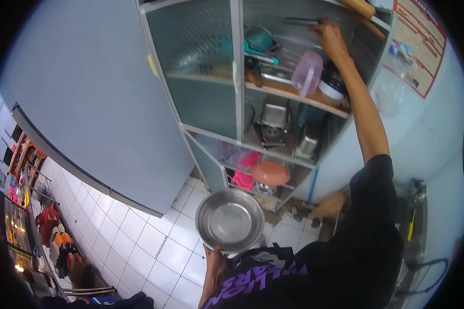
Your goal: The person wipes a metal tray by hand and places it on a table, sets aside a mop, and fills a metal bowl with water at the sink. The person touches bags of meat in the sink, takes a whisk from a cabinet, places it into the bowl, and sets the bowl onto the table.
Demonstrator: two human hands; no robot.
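Observation:
My left hand (pixel 214 265) grips the near rim of a round stainless steel bowl (pixel 229 221), held above the tiled floor. Only a bare, shiny inside shows in the bowl. My right hand (pixel 329 37) reaches into the upper part of a cabinet, its fingers closed on a thin dark stick-like utensil (pixel 301 21) whose kind I cannot make out. Below that hand, a pink translucent pitcher (pixel 308 74) stands on the cabinet shelf (pixel 299 96). Next to the pitcher is a black-and-white container (pixel 333 85). Turquoise-handled utensils (pixel 263 57) and a teal strainer (pixel 259 41) lie farther left.
Lower shelves hold metal containers (pixel 308 139), a salmon-coloured bowl (pixel 270 174) and a pink plastic item (pixel 246 172). A small cabinet door (pixel 207 162) stands ajar near the bowl. At left rises a large grey panel (pixel 98 92). White tiles (pixel 144 239) cover the floor.

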